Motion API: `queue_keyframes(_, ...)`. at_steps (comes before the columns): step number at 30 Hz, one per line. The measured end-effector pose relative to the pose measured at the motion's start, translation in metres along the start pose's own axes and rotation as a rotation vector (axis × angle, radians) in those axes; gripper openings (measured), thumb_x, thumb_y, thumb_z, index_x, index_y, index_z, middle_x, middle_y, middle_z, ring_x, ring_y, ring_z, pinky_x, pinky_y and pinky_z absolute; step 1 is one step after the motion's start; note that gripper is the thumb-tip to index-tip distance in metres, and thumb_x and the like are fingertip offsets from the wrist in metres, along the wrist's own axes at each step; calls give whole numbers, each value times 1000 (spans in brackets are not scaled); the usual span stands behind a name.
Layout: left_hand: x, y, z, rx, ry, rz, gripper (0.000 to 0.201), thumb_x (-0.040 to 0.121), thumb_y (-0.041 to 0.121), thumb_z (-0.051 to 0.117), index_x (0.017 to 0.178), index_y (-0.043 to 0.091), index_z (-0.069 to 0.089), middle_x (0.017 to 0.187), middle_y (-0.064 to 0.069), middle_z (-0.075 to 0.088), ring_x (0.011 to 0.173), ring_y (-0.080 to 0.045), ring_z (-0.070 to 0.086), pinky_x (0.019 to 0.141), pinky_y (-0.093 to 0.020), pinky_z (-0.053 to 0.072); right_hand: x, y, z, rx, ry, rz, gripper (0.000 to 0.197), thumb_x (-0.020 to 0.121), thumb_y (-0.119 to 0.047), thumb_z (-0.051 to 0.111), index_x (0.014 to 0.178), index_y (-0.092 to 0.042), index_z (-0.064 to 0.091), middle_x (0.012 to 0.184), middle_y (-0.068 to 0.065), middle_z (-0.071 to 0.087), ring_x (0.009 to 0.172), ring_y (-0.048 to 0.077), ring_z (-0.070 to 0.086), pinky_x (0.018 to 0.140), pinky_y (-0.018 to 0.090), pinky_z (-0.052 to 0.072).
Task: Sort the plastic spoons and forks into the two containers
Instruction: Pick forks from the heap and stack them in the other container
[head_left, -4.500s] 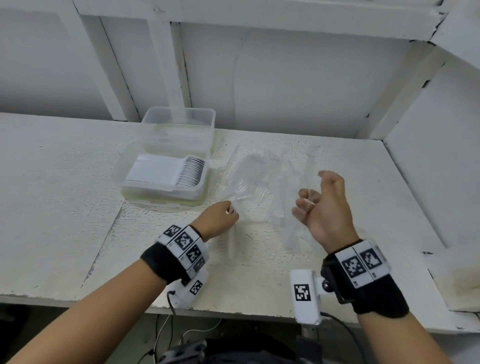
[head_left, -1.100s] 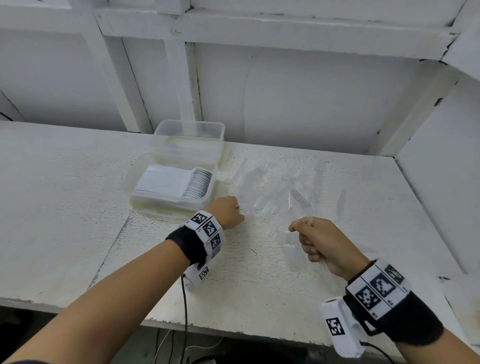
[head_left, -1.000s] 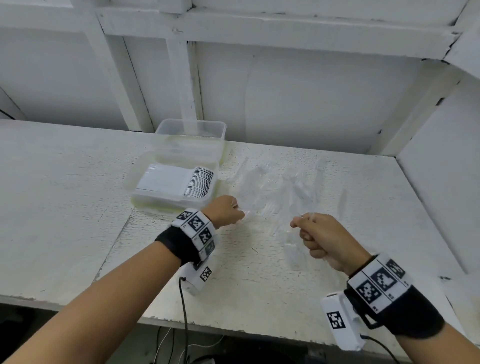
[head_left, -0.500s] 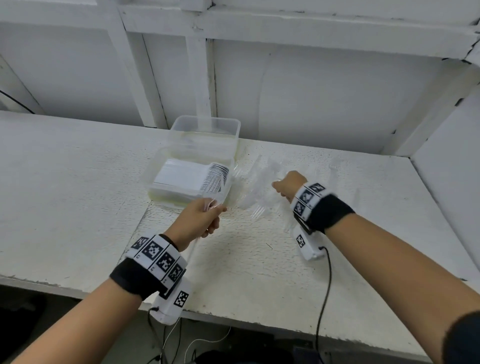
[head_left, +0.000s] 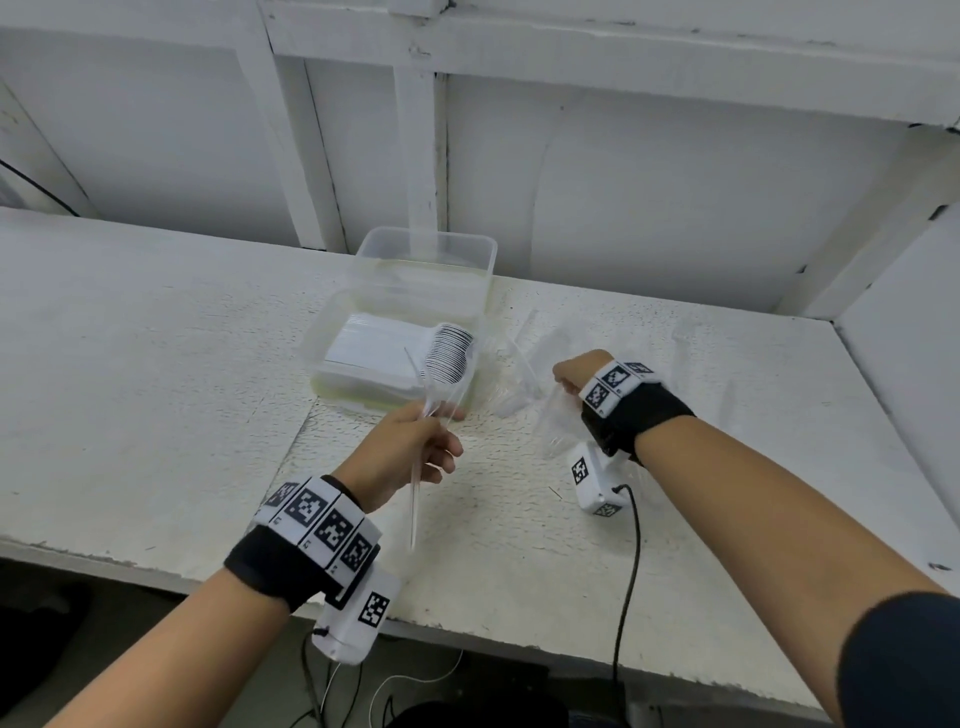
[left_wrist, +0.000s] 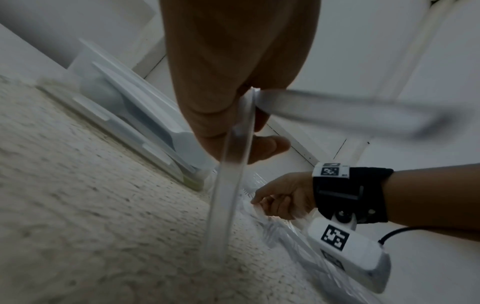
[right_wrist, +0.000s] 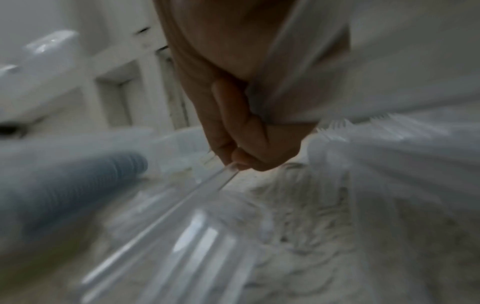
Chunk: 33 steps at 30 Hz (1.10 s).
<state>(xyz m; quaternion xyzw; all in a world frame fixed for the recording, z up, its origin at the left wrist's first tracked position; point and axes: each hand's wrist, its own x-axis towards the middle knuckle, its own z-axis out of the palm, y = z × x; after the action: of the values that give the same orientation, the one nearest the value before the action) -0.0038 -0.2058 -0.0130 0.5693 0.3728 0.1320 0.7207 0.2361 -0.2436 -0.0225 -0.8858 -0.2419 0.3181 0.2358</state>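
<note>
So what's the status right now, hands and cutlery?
Left hand grips a few clear utensils before the near container. Right hand pinches one from the loose pile. Far container unobstructed.

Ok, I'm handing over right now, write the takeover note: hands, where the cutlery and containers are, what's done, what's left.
Left hand grips clear plastic utensils just in front of the near container.
Right hand pinches a clear piece in the loose pile right of the containers.
Near container holds a stacked row of white cutlery; far container looks about empty.
Left: drop what is held, sort the remaining pile.
</note>
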Motion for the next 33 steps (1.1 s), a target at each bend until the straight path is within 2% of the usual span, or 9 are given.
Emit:
queue_keyframes(2,1,2,1,-52,-4,-8,26,95,-3,33,103,8,55,61,-5,57,47,-14,53,43,-21,42,-8,-3,-5,177,8,69,28,85,-11,49,57,-8,44,67,7,50,50,18,39,48,25,35)
queue_keyframes(5,3,4,3,-96,-30,0,22,97,1,35,105,9,54,65,-7,55,46,-13,51,42,-21,42,-28,-1,-12,464,-1,64,15,85,-4,42,71,-2,48,72,12,59,40,11,30,36,15,26)
queue_keyframes(11,6,9,12,-45,-131,12,21,100,13,38,115,21,52,66,-1,51,41,-7,38,37,-16,31,-69,0,-9,718,-83,-121,6,93,-18,49,94,-12,50,66,0,49,34,3,26,33,15,20)
queue_keyframes(17,7,10,25,48,-276,24,23,100,23,40,121,25,51,63,1,48,38,-5,26,34,-12,21,-87,-6,7,960,9,-194,22,89,-33,60,92,-12,52,57,-4,39,34,2,29,31,15,22)
queue_keyframes(21,7,9,30,89,-268,27,19,99,28,43,110,19,54,59,-1,52,38,-8,40,36,-16,33,-87,-10,5,915,99,-246,17,91,-22,58,78,-14,50,58,-2,41,35,2,29,33,15,23)
queue_keyframes(24,8,10,30,99,-199,27,24,97,32,44,102,12,56,65,-4,66,61,-14,66,61,-26,56,-89,-7,2,725,212,-310,24,91,-22,57,71,-16,45,59,-1,43,43,5,33,38,17,29)
queue_keyframes(27,11,13,28,131,-106,73,26,96,33,46,94,11,60,80,-8,70,76,-14,69,77,-28,56,-96,-5,3,478,242,-404,28,89,-21,56,67,-16,40,60,-1,42,51,9,36,48,22,33)
queue_keyframes(30,9,17,32,94,-124,88,29,95,33,47,94,7,60,84,-13,70,77,-21,69,75,-32,56,-106,-8,13,367,215,-442,32,87,-20,55,61,-18,38,57,-2,45,52,11,38,52,26,35)
queue_keyframes(33,5,17,39,82,-157,70,29,95,35,47,93,7,56,66,-9,66,54,-20,66,54,-28,55,-112,-12,25,394,212,-429,31,86,-18,54,59,-17,41,53,-4,48,49,10,41,52,25,35)
